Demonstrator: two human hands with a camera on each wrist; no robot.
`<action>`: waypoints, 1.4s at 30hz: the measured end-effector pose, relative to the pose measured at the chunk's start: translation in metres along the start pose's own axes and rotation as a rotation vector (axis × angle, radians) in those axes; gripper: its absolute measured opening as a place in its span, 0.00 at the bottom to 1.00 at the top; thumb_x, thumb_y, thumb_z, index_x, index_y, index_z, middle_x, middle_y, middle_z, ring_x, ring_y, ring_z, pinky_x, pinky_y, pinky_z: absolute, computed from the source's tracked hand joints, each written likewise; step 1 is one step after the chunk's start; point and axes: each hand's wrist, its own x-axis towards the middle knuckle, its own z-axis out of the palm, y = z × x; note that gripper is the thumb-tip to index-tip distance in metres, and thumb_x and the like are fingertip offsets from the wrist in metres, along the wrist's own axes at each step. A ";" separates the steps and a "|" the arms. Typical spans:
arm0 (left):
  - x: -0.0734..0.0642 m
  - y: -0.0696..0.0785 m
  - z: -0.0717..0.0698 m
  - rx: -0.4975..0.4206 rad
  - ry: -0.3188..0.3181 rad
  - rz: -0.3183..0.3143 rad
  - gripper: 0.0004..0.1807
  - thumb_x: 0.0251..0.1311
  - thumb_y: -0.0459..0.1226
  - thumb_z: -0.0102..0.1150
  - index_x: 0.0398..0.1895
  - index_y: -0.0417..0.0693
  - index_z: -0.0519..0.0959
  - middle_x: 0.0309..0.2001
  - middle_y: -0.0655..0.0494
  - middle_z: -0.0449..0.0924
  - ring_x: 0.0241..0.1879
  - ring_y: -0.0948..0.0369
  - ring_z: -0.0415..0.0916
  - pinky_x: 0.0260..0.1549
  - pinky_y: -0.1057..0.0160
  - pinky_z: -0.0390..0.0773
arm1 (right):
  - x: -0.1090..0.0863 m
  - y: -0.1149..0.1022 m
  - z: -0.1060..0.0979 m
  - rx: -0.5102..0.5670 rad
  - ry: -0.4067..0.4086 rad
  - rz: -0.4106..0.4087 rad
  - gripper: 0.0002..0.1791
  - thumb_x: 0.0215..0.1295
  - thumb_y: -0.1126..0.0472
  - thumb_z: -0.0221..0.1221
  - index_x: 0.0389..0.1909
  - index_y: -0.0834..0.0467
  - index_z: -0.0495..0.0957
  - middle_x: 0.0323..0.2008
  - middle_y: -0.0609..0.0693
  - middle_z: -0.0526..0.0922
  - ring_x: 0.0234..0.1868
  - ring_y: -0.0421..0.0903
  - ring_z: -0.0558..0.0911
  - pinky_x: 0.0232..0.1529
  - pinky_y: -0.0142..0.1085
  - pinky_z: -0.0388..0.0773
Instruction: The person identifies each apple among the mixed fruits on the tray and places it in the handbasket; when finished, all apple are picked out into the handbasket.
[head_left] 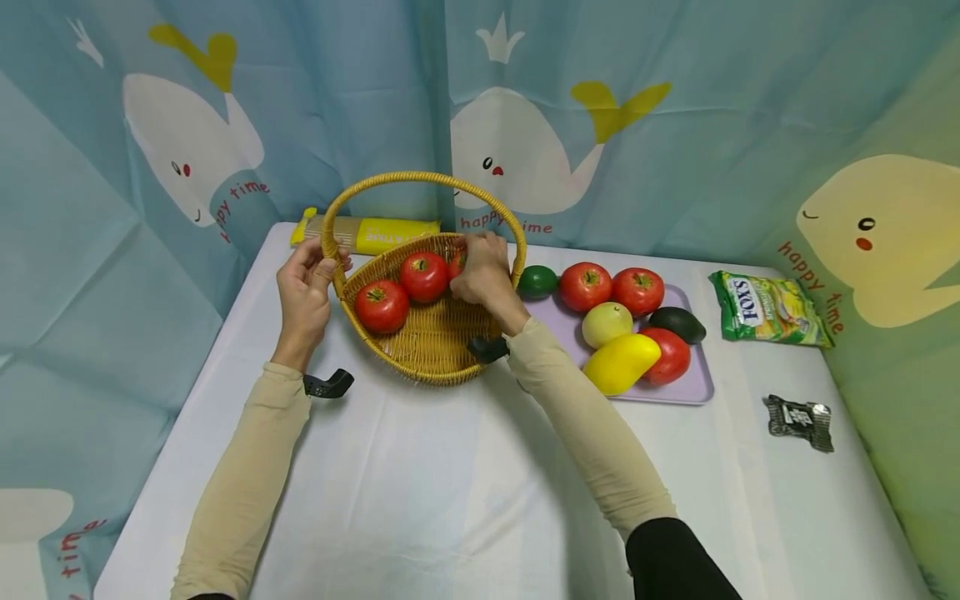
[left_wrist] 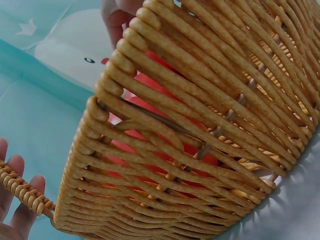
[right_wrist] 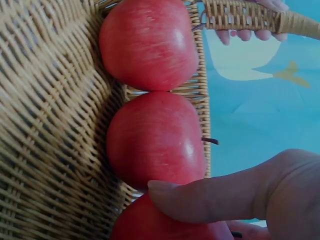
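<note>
A yellow wicker basket (head_left: 435,346) with a tall arched handle (head_left: 420,177) stands on the table. My left hand (head_left: 306,287) holds the handle near its left base, thumb and fingers around it. Inside the basket, one red apple (head_left: 382,307) lies at the left and another apple (head_left: 424,277) at the back. Reaching over the right part of the basket, my right hand (head_left: 486,271) grips a third apple (right_wrist: 155,222), mostly hidden by the hand in the head view. In the right wrist view the three apples form a row along the wicker wall, the thumb pressing on the nearest.
Right of the basket, a purple tray (head_left: 697,387) bears two red apples (head_left: 585,287), a yellow mango (head_left: 621,364), a pale green fruit (head_left: 607,325) and other fruit. A yellow packet (head_left: 393,235) lies behind the basket. Farther right are a green FOX'S bag (head_left: 768,308) and a black wrapper (head_left: 799,421).
</note>
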 end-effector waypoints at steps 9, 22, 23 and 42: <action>0.000 0.000 0.001 0.003 0.007 0.000 0.10 0.76 0.25 0.54 0.55 0.29 0.79 0.42 0.47 0.85 0.41 0.57 0.84 0.49 0.66 0.87 | 0.005 -0.001 0.000 -0.225 -0.094 -0.038 0.36 0.51 0.65 0.74 0.66 0.54 0.81 0.64 0.58 0.79 0.66 0.60 0.71 0.66 0.45 0.76; 0.000 0.001 0.001 -0.036 0.020 -0.025 0.12 0.74 0.22 0.53 0.51 0.40 0.82 0.42 0.48 0.84 0.41 0.57 0.84 0.49 0.65 0.88 | 0.010 0.001 0.002 -0.190 -0.203 -0.013 0.41 0.54 0.67 0.75 0.72 0.54 0.75 0.66 0.54 0.81 0.68 0.56 0.78 0.65 0.42 0.83; -0.001 0.001 0.001 -0.043 0.018 -0.028 0.12 0.74 0.21 0.53 0.51 0.41 0.82 0.42 0.47 0.84 0.42 0.57 0.84 0.49 0.65 0.88 | 0.010 0.002 0.002 -0.185 -0.203 -0.007 0.42 0.53 0.67 0.75 0.72 0.54 0.75 0.66 0.54 0.81 0.68 0.55 0.78 0.65 0.42 0.82; -0.001 0.002 0.000 0.033 -0.006 0.001 0.11 0.76 0.25 0.53 0.52 0.43 0.82 0.44 0.43 0.84 0.43 0.57 0.84 0.50 0.65 0.87 | 0.008 0.002 0.000 -0.231 -0.232 -0.060 0.54 0.46 0.61 0.84 0.77 0.56 0.70 0.63 0.57 0.81 0.68 0.55 0.77 0.67 0.42 0.81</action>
